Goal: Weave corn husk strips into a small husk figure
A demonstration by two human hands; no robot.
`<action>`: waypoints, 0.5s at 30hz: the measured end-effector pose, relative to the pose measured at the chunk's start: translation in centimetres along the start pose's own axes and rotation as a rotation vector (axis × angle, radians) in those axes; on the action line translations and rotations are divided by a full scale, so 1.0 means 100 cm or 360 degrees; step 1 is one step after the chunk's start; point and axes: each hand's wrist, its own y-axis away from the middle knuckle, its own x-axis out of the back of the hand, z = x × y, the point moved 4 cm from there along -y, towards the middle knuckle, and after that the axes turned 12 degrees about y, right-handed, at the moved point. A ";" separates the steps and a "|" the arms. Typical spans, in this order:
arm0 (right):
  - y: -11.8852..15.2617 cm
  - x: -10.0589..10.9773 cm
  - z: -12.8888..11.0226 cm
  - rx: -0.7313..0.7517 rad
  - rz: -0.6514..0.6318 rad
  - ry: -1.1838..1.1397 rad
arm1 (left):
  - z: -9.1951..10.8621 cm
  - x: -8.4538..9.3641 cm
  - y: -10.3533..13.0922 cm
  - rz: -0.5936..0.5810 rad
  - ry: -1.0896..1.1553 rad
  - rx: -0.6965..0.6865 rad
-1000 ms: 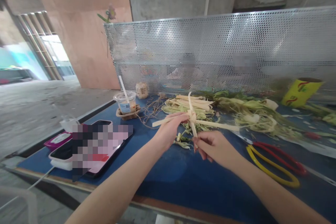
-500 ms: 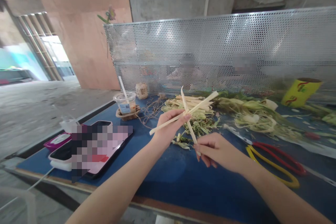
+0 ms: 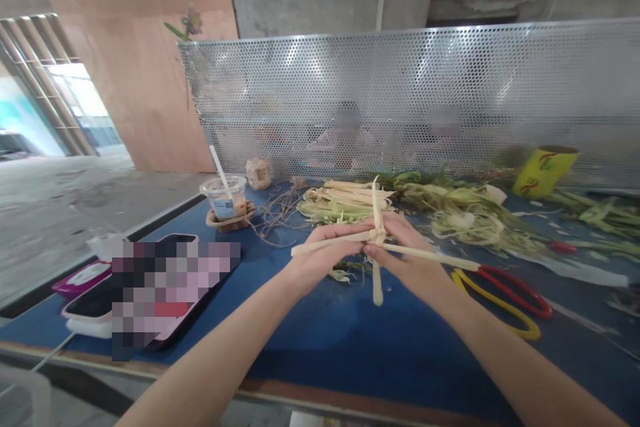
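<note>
My left hand (image 3: 320, 250) is closed, pinching pale, flat strips of what look like dried corn husk (image 3: 433, 255) near where they cross. From the other side my right hand (image 3: 403, 247) closes on the same crossing, its thumb by the folded centre. One strip runs left to right over both hands; another stands up from the centre and hangs below it. Beyond the hands lies a pile of cut strips (image 3: 350, 195) on the blue tabletop (image 3: 320, 340). My fingers partly hide the crossing.
Right of my hands lie scissors (image 3: 517, 290) with red and yellow handles, and green husks (image 3: 465, 203). A yellow roll (image 3: 545, 172) stands behind. At left are a drink cup (image 3: 225, 200) with a straw, tangled twine (image 3: 280, 210) and phones (image 3: 95, 297). A perforated metal screen (image 3: 310, 87) stands behind.
My right hand has moved up from the lower strip end to the crossing beside my left hand. The strips have turned and now look folded together at the centre. The view has shifted right.
</note>
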 end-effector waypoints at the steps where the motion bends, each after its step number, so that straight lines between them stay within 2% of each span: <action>1: 0.000 0.002 -0.001 0.0027 0.0047 -0.0006 | 0.001 0.001 -0.001 0.0028 0.0025 -0.0040; 3: 0.000 0.005 -0.004 0.0042 0.0128 -0.0031 | 0.002 0.002 -0.001 0.0103 -0.0064 -0.0130; 6: 0.000 0.007 -0.005 -0.0030 0.0188 -0.0087 | 0.006 0.004 0.001 0.0224 -0.0397 -0.0237; 10: 0.000 0.007 0.002 -0.0323 0.0161 -0.0267 | 0.012 0.001 0.004 0.0177 -0.0762 -0.0276; 12: 0.001 0.008 0.009 -0.0454 0.0171 -0.0366 | 0.015 0.001 0.005 0.0179 -0.0832 -0.0302; 15: 0.001 0.009 0.018 -0.0532 0.0216 -0.0455 | 0.018 0.003 0.007 0.0189 -0.0848 -0.0280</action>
